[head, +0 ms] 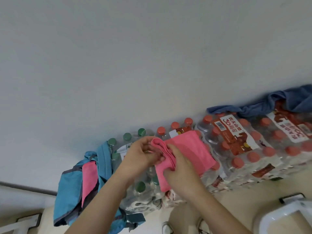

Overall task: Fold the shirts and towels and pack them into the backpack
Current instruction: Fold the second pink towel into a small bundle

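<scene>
A pink towel (190,149) lies partly folded on top of shrink-wrapped packs of water bottles (253,146). My left hand (143,154) pinches the bunched fold at the towel's upper left. My right hand (179,164) grips the same ridge of cloth lower down, fingers curled over it. A blue backpack (70,193) hangs open at the left end of the packs, with another pink cloth (89,179) showing inside its mouth. A blue towel (276,103) lies crumpled on the far right packs against the wall.
A plain grey-white wall (135,56) rises behind the bottle packs. Green-capped bottles (128,136) stand at the left of the stack, red-capped ones to the right. A white plastic stool (283,218) sits at the lower right on the beige floor (236,196). My shoes show at the bottom edge.
</scene>
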A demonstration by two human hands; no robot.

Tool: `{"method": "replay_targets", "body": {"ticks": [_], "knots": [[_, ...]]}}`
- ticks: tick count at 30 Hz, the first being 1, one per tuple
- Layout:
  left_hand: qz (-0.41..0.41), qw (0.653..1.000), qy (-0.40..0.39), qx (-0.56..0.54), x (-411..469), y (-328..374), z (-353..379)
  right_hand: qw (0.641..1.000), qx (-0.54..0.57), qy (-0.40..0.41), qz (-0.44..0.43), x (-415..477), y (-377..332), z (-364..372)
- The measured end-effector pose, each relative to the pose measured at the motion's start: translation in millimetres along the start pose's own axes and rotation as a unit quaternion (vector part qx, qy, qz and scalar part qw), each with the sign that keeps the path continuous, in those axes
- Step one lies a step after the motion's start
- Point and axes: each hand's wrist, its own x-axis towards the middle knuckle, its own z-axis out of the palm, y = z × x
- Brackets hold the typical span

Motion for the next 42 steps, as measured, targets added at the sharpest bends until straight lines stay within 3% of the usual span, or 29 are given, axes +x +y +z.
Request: {"method": "replay_targets", "body": {"ticks": [2, 4, 7, 9, 12, 14, 17, 21, 26, 33, 42], "knots": [[0.076, 0.977, 0.018, 0.197, 8.9, 5.8, -2.1, 0.999, 0.031, -0.015, 0.013, -0.2, 4.8, -8.3], [0.131, 0.937, -0.013, 0.324, 22.0, 13.9, -7.8, 0.995, 0.082, -0.052, 0.032, -0.3, 10.3, -18.8], [0.062, 0.927, -0.215, 0.302, 45.8, 28.1, -9.7, 0.984, 0.146, -0.088, 0.058, 1.3, 20.5, -39.3], [0.002, 0.899, -0.323, 0.295, 53.9, 29.6, -3.8, 0.980, 0.157, -0.100, 0.070, -0.5, 26.3, -55.8], [-0.049, 0.889, -0.365, 0.272, 48.0, 19.3, 4.2, 0.980, 0.133, -0.134, 0.061, -2.2, 33.6, -77.0], [-0.080, 0.910, -0.342, 0.218, 38.4, 9.8, 10.2, 0.984, 0.110, -0.134, 0.049, -1.8, 37.7, -85.0], [-0.099, 0.946, -0.228, 0.209, 34.2, 1.4, 23.2, 0.994, 0.060, -0.086, 0.042, 2.2, 50.7, -89.2], [-0.019, 0.924, -0.122, 0.362, 50.0, -14.7, 31.4, 0.995, -0.092, 0.009, 0.022, 13.8, 60.8, -89.4], [0.079, 0.912, 0.004, 0.402, 63.6, -30.0, 40.1, 0.963, -0.253, 0.087, 0.001, 23.5, 64.1, -78.9], [0.119, 0.875, 0.017, 0.470, 76.4, -34.8, 50.0, 0.919, -0.367, 0.143, -0.009, 31.4, 79.0, -66.6], [0.145, 0.851, 0.058, 0.501, 85.0, -42.1, 57.5, 0.916, -0.355, 0.187, -0.020, 41.1, 94.0, -61.4]]}}
